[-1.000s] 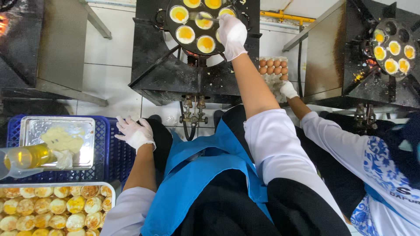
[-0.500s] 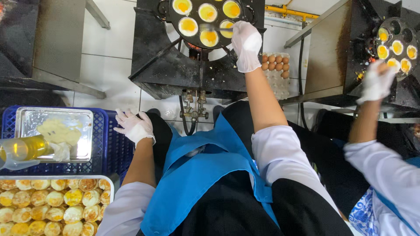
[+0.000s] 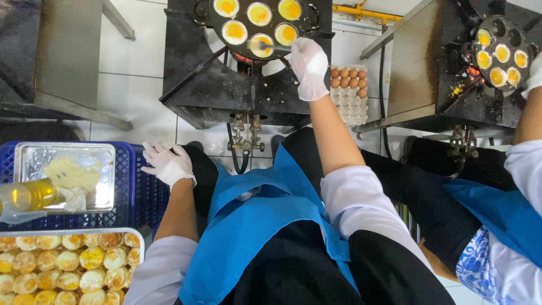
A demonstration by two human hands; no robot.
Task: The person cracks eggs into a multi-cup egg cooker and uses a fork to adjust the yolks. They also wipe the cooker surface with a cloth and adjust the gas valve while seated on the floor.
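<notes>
A round black pan (image 3: 257, 22) with several wells holds frying eggs on a black stove (image 3: 226, 85) ahead of me. My right hand (image 3: 309, 66), in a white glove, grips a thin metal tool (image 3: 268, 45) whose tip rests on the egg in the nearest well. My left hand (image 3: 167, 162), also gloved, hangs open with fingers spread beside the blue crate (image 3: 138, 192), holding nothing. I wear a blue apron (image 3: 254, 226).
A metal tray (image 3: 104, 169) with yellow paste and a bottle of oil (image 3: 28, 195) sits on the crate. Below it a tray (image 3: 73, 265) holds several cooked egg cakes. An egg carton (image 3: 349, 90) stands right of the stove. Another person (image 3: 508, 186) works a second pan (image 3: 499, 53) at right.
The view has tilted down and the pan sits nearer the top edge. My right hand shifted right of the pan, tool now on the nearest egg. The other person's hand rose toward the second pan.
</notes>
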